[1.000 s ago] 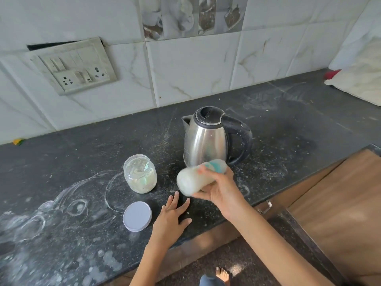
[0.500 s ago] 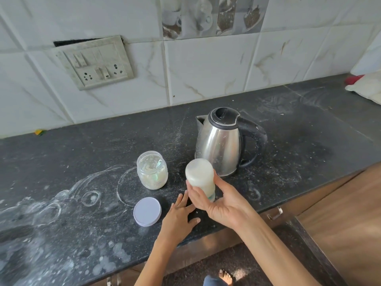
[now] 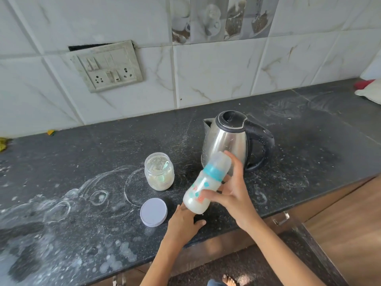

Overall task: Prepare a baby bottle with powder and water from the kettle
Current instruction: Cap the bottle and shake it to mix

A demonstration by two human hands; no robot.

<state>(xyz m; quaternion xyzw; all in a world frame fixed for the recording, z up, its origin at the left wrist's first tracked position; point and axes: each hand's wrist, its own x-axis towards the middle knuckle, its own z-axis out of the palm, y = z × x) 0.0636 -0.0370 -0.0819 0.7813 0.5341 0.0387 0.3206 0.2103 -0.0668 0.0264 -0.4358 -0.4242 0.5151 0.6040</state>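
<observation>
You hold the milky baby bottle in one hand, tipped over the desk.

Your right hand (image 3: 231, 195) has its fingers and thumb curled round the baby bottle (image 3: 203, 186), which leans with its capped top up and away from you and its bottom just over your left hand (image 3: 183, 220). Your left hand lies flat and open on the dark desk (image 3: 82, 234), holding nothing. Just left of that hand is the round white lid (image 3: 153, 212). Past the lid stands the open powder jar (image 3: 159, 171). Right behind your right hand stands the shiny kettle (image 3: 231, 139), its black handle pointing right.
</observation>
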